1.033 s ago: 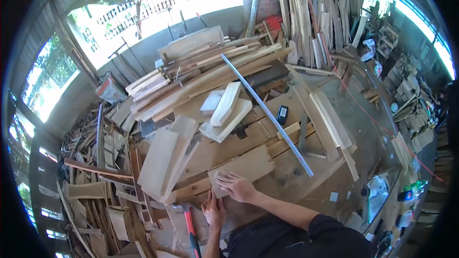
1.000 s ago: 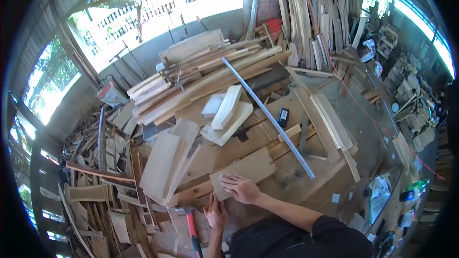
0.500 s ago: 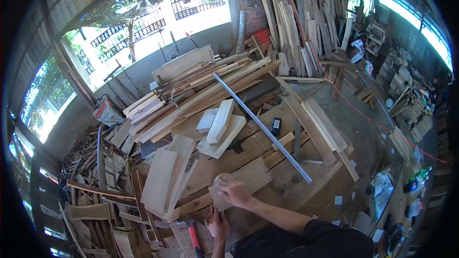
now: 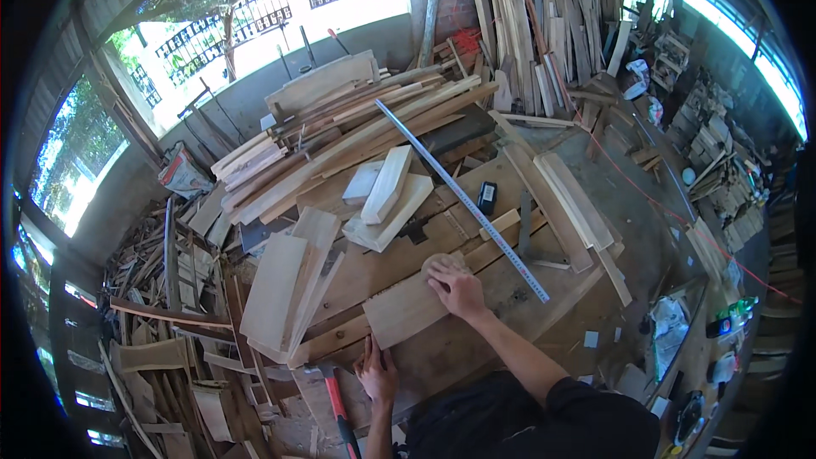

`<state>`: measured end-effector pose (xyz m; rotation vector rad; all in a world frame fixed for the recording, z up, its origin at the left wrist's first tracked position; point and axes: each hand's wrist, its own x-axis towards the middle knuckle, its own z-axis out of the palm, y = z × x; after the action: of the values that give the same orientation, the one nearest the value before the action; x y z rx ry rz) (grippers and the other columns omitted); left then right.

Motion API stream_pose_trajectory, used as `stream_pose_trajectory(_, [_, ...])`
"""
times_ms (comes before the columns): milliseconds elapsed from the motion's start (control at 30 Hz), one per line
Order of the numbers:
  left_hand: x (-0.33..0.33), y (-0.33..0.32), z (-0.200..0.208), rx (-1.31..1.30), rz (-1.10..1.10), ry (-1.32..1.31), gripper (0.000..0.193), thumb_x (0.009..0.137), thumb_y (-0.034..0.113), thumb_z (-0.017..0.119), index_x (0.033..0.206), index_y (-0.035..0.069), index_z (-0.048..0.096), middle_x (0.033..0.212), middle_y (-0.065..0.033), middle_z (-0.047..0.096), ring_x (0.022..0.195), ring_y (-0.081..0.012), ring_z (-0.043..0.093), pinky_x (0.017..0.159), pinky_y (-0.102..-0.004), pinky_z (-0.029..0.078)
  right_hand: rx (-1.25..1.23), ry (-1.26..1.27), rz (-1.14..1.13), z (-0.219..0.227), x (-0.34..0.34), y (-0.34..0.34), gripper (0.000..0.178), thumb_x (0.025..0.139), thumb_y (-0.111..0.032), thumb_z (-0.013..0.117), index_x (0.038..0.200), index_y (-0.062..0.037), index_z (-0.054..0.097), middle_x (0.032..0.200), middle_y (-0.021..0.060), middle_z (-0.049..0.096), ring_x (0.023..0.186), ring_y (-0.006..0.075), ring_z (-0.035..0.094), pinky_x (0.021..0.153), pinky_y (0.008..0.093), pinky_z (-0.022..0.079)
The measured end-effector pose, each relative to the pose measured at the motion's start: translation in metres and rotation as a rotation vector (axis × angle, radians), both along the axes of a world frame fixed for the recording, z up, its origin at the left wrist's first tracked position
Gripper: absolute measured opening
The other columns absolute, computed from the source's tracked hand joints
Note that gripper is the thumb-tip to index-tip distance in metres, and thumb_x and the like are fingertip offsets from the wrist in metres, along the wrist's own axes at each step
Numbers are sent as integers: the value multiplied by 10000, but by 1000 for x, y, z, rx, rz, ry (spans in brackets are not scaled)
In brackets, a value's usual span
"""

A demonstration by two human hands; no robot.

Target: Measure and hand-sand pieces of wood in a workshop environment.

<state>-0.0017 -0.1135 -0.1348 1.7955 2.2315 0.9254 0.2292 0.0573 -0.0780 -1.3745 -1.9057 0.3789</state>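
Note:
A flat, pale wooden board (image 4: 408, 310) lies on the brown wooden worktop in front of me. My right hand (image 4: 456, 287) is closed over a round tan sanding disc (image 4: 437, 264), pressing it against the board's far right part. At the board's near left corner is my left hand (image 4: 376, 371), its fingers stretched out and the tips touching the edge; it grips nothing. Just left of that hand lies a hammer (image 4: 337, 404) with a red and black handle. The underside of the disc is hidden.
Thin boards (image 4: 280, 289) lean together at left, and thick wood blocks (image 4: 389, 200) are stacked beyond. A long metal ruler (image 4: 463, 200) slants across the worktop past a small black box (image 4: 486, 197) and a metal square (image 4: 525, 225). Lumber (image 4: 331, 166) is piled behind; scraps litter the left.
My right hand has slid the disc along the board, away and to the right. My left hand stays at the near corner. The whole view has shifted slightly.

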Motion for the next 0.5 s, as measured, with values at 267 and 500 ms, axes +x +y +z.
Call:
stream_pose_trajectory(267, [-3,5,2,17,0,-35,490,987,222,684,1457,93,638,1443,-156,665,1162,-338,712,1076,-455,442,-13,12,298,-12,-61,-35,339,991,-273,701,1274,-94,749,1370,132,703,1357,341,604,1175,453,457])
stream_pose_trajectory(500, [0,2,9,17,-1,-19,490,977,224,700,1450,105,647,1444,-148,666,1143,-344,712,1052,-460,461,10,-21,524,2,-23,-57,302,995,-251,692,1248,-95,750,1367,106,701,1335,313,620,1148,435,482])
